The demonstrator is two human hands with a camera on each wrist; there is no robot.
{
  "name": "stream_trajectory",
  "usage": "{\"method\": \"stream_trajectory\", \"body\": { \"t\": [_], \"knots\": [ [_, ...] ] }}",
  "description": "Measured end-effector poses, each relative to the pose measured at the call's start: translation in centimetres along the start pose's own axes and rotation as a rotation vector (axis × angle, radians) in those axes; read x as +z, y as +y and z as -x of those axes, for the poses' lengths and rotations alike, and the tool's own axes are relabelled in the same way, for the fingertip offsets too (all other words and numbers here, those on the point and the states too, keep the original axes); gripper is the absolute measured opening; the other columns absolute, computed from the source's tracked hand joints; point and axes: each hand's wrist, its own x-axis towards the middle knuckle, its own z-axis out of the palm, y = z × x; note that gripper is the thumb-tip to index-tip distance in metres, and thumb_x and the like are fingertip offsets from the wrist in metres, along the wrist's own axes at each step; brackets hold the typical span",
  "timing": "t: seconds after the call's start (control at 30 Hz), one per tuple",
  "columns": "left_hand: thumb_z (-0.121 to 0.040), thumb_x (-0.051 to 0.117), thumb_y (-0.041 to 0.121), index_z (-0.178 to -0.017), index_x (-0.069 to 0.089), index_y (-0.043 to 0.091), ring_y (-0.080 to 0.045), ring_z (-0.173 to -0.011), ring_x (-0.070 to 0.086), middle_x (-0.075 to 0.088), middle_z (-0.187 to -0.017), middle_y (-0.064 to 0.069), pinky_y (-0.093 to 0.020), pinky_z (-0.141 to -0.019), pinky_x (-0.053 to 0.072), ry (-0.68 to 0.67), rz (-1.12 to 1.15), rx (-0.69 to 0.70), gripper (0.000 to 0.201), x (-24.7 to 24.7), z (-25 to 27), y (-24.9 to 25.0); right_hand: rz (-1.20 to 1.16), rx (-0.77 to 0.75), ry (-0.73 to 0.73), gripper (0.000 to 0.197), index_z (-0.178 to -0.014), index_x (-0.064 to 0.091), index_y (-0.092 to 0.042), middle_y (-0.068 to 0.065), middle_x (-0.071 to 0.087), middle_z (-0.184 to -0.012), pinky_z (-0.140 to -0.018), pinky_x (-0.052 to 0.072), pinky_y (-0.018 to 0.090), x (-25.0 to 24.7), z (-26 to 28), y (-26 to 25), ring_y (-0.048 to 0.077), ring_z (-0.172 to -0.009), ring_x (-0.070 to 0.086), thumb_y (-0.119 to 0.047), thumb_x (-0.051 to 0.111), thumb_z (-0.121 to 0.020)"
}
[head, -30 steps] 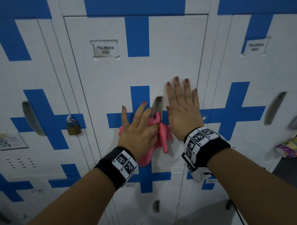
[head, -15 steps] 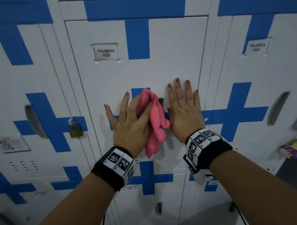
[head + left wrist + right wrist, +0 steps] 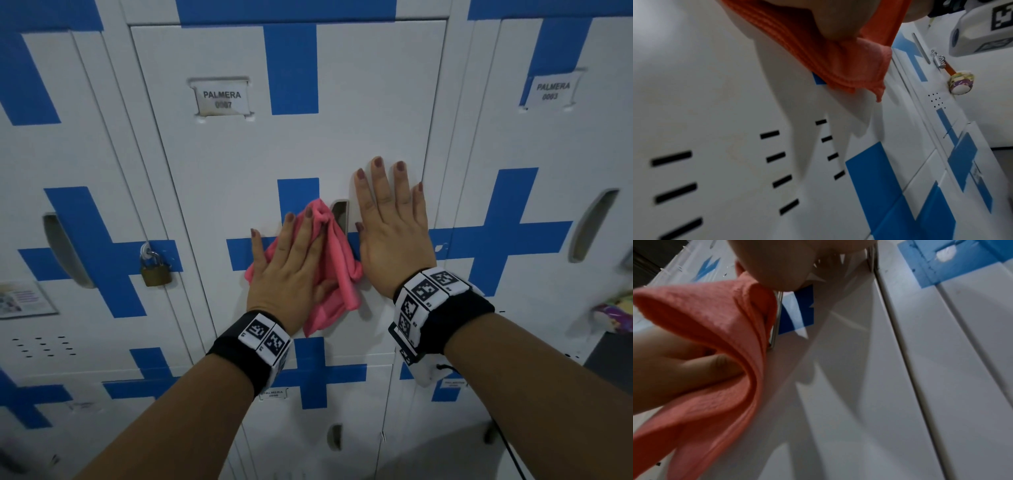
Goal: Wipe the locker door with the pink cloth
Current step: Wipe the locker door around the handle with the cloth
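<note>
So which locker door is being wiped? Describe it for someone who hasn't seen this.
In the bank of white lockers with blue crosses, look dead centre in the head view. That locker door has no brass padlock, unlike its left neighbour, and it alone has the left hand holding the pink cloth against it, right hand flat alongside.

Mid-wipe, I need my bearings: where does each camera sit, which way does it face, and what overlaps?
Head: on the head, facing forward and down at the locker door; both forearms show, left hand holding the pink cloth against it, right hand flat beside.
Left wrist: on the left wrist, facing the door close up; that hand's palm and the hanging cloth on top, vent slots below.
Right wrist: on the right wrist, looking along the door; its palm on top, left hand and cloth at left.
Shared: all three see the cloth.
</note>
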Motion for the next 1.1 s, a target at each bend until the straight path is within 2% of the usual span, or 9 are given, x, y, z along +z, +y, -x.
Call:
{"method": "stream_trajectory", "body": {
  "t": [0.23,0.37,0.5,0.67,0.73,0.87,0.93,1.03,1.1],
  "knots": [
    [-0.092,0.001,0.064,-0.150,-0.004,0.014,-0.023,-0.144,-0.016,-0.021,-0.156,-0.001,-0.057,-0.112,-0.011,-0.041,0.046,0.073,0.077,1.1,1.7,0.1,0.018,-0.005,0.023,0.082,-0.150,-0.006,-0.018,0.004,-0.009,-0.158,-0.116,-0.003,0.049,0.2,0.0,0.1,0.024,-0.142,-0.017,-0.010,0.047,-0.089],
    [-0.096,0.021,0.053,-0.150,0.001,0.015,-0.025,-0.145,-0.009,-0.016,-0.157,-0.003,-0.059,-0.111,-0.003,-0.013,-0.001,0.203,0.069,2.0,2.9,-0.7,0.038,-0.003,0.023,0.082,-0.150,-0.008,-0.018,0.003,-0.009,-0.158,-0.117,-0.001,0.049,0.2,0.0,0.1,0.025,-0.143,-0.017,-0.009,0.048,-0.090],
    [-0.085,0.045,0.040,-0.150,-0.008,0.017,-0.026,-0.144,-0.014,-0.016,-0.157,-0.002,-0.060,-0.109,-0.010,-0.045,-0.034,0.298,0.087,2.0,3.8,-1.1,0.041,-0.009,0.024,0.080,-0.150,-0.007,-0.018,0.004,-0.008,-0.158,-0.116,-0.001,0.050,0.1,0.0,0.1,0.026,-0.143,-0.015,-0.010,0.046,-0.091],
    [-0.078,0.048,0.037,-0.150,-0.007,0.022,-0.029,-0.144,0.001,-0.017,-0.157,0.002,-0.060,-0.107,-0.006,-0.132,-0.040,0.364,0.092,1.4,4.5,-1.2,0.038,-0.005,0.019,0.080,-0.150,-0.006,-0.018,0.004,-0.009,-0.158,-0.116,0.000,0.050,0.1,0.1,0.1,0.026,-0.143,-0.015,-0.010,0.047,-0.090],
    [-0.080,0.045,0.036,-0.150,-0.008,0.023,-0.029,-0.143,0.005,-0.008,-0.159,0.002,-0.059,-0.107,-0.005,-0.154,-0.041,0.390,0.088,1.3,4.7,-1.0,0.036,-0.004,0.011,0.079,-0.150,-0.006,-0.018,0.004,-0.009,-0.158,-0.116,0.000,0.050,0.0,0.1,0.0,0.026,-0.143,-0.015,-0.011,0.046,-0.091],
    [-0.083,0.035,0.034,-0.147,0.018,0.024,-0.028,-0.142,0.007,0.023,-0.153,0.005,-0.059,-0.106,0.000,-0.151,0.006,0.426,0.067,0.7,4.5,-0.7,0.029,-0.005,0.012,0.078,-0.150,-0.005,-0.018,0.004,-0.009,-0.158,-0.116,0.000,0.050,0.0,0.0,0.0,0.026,-0.143,-0.015,-0.011,0.045,-0.091],
    [-0.079,0.044,0.035,-0.144,0.028,0.022,-0.028,-0.141,0.013,0.024,-0.153,0.005,-0.058,-0.106,0.002,-0.173,-0.007,0.475,0.068,0.2,4.1,-0.6,0.029,-0.004,0.007,0.078,-0.150,-0.006,-0.018,0.004,-0.010,-0.158,-0.116,-0.001,0.051,-0.1,0.1,0.1,0.027,-0.143,-0.015,-0.011,0.045,-0.091],
    [-0.078,0.042,0.039,-0.144,0.033,0.023,-0.025,-0.144,0.007,0.016,-0.154,0.004,-0.062,-0.107,-0.006,-0.244,-0.030,0.543,0.069,-0.1,3.5,-0.1,0.020,-0.004,0.003,0.077,-0.151,-0.004,-0.017,0.005,-0.009,-0.158,-0.116,-0.001,0.050,-0.2,0.0,0.0,0.027,-0.143,-0.014,-0.011,0.045,-0.092],
    [-0.080,0.040,0.041,-0.143,0.036,0.024,-0.024,-0.144,0.006,0.023,-0.154,0.005,-0.061,-0.107,-0.006,-0.287,-0.041,0.572,0.066,-0.2,3.4,0.4,0.016,-0.004,0.001,0.076,-0.151,-0.003,-0.017,0.005,-0.008,-0.159,-0.116,-0.001,0.050,-0.3,0.0,0.0,0.026,-0.144,-0.014,-0.011,0.045,-0.092]
  ]
}}
